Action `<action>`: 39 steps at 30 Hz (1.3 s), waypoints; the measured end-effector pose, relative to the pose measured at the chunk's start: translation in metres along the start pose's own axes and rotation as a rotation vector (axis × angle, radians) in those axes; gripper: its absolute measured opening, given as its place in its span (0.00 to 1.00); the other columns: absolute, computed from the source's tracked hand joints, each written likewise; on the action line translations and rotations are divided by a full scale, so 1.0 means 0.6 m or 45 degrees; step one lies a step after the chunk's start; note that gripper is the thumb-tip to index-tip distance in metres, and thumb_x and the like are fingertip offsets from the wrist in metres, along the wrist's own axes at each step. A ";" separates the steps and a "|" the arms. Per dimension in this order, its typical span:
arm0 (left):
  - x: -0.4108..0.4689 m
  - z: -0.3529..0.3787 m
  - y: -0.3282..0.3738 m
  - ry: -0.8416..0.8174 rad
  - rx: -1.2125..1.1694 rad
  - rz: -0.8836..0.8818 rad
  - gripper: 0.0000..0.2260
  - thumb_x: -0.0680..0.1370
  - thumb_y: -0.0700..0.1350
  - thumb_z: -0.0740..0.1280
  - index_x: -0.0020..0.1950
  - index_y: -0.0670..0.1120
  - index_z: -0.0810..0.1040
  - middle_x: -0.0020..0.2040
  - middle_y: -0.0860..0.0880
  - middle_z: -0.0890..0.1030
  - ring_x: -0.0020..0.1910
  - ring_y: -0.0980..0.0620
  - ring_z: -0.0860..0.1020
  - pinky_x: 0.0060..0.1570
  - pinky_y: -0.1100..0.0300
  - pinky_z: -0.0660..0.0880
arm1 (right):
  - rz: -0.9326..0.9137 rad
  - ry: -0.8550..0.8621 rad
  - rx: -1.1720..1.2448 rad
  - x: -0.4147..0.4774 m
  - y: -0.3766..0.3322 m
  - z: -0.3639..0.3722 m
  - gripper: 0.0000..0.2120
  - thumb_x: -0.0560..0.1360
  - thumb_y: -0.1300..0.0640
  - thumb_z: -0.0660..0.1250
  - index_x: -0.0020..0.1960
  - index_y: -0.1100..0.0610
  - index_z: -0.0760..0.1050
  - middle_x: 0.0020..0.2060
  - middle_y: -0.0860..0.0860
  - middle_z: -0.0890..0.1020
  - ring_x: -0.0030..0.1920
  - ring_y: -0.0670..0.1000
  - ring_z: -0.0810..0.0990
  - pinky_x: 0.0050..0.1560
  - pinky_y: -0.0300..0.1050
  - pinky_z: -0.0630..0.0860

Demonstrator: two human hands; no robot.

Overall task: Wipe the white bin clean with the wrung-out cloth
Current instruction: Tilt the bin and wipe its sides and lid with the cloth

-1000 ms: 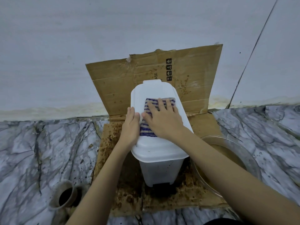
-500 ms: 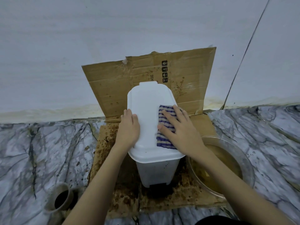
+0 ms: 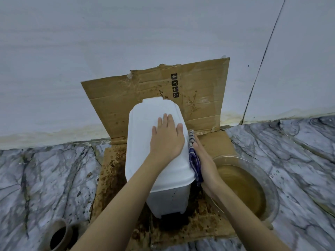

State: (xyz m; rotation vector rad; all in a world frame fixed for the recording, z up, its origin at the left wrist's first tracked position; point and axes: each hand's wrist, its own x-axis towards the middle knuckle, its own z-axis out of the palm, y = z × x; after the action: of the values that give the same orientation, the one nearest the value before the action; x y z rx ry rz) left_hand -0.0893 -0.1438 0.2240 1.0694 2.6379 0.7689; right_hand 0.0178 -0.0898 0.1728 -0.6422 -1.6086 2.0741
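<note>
The white bin [image 3: 143,134] stands with its lid closed on stained cardboard, in the middle of the view. My left hand [image 3: 167,140] lies flat on top of the lid, fingers spread, holding nothing. The blue-and-white striped cloth [image 3: 194,160] hangs against the bin's right side, just under the lid's edge. My right hand [image 3: 205,163] presses the cloth against that side, palm toward the bin. Much of the cloth is hidden between the hand and the bin.
A glass bowl [image 3: 272,189] of brown, murky water sits on the floor right of the bin, close to my right forearm. Soiled cardboard [image 3: 203,87] lies under the bin and leans on the wall behind. A small brown pot [image 3: 58,236] stands at lower left on the marble floor [image 3: 45,178].
My right hand has slid the cloth from the lid's top over its right edge onto the bin's side. My left hand moved from the lid's left edge onto the top.
</note>
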 end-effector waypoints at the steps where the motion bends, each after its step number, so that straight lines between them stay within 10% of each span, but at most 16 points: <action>1: 0.003 0.004 0.001 0.000 0.030 0.011 0.25 0.83 0.51 0.45 0.77 0.43 0.45 0.78 0.47 0.46 0.77 0.49 0.43 0.73 0.51 0.41 | -0.012 -0.023 -0.008 0.005 0.002 0.002 0.23 0.80 0.50 0.55 0.75 0.47 0.59 0.70 0.39 0.65 0.65 0.37 0.67 0.66 0.36 0.65; 6: 0.010 -0.005 -0.032 -0.009 0.241 0.037 0.25 0.83 0.53 0.44 0.78 0.45 0.46 0.79 0.49 0.46 0.77 0.50 0.44 0.73 0.50 0.41 | 0.001 -0.184 -0.031 0.054 0.007 0.025 0.22 0.82 0.53 0.53 0.75 0.47 0.57 0.66 0.36 0.66 0.55 0.27 0.69 0.52 0.25 0.70; 16: -0.021 -0.079 -0.106 -0.031 0.133 -0.162 0.24 0.83 0.48 0.47 0.77 0.48 0.42 0.78 0.51 0.43 0.77 0.51 0.42 0.72 0.50 0.38 | -0.056 -0.345 0.004 0.182 0.013 0.143 0.23 0.82 0.59 0.50 0.77 0.51 0.53 0.69 0.45 0.64 0.64 0.42 0.66 0.53 0.24 0.69; 20: -0.030 -0.082 -0.128 0.032 0.101 -0.238 0.31 0.81 0.56 0.52 0.77 0.48 0.41 0.78 0.52 0.42 0.77 0.52 0.42 0.73 0.50 0.40 | -0.175 -0.315 -0.122 0.220 0.024 0.195 0.28 0.78 0.46 0.50 0.77 0.50 0.50 0.76 0.48 0.55 0.75 0.49 0.53 0.75 0.51 0.52; 25: -0.043 -0.100 -0.156 0.066 0.107 -0.244 0.44 0.74 0.59 0.65 0.77 0.49 0.40 0.78 0.53 0.41 0.76 0.54 0.43 0.75 0.52 0.44 | -0.296 -0.324 -0.314 0.263 0.043 0.222 0.24 0.83 0.47 0.43 0.77 0.51 0.49 0.77 0.48 0.52 0.76 0.50 0.44 0.75 0.51 0.40; 39: -0.075 -0.141 -0.227 0.078 -0.162 -0.410 0.41 0.73 0.56 0.67 0.76 0.59 0.44 0.76 0.63 0.48 0.75 0.58 0.53 0.71 0.55 0.55 | -0.182 -0.168 -0.779 0.332 0.230 0.158 0.21 0.83 0.47 0.44 0.72 0.45 0.64 0.72 0.48 0.66 0.73 0.52 0.59 0.74 0.51 0.51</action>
State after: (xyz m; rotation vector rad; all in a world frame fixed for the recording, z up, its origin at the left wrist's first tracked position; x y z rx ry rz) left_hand -0.1679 -0.2905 0.2226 0.5770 2.6729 0.8929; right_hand -0.2058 -0.0755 0.0404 -0.5633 -2.3157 1.5383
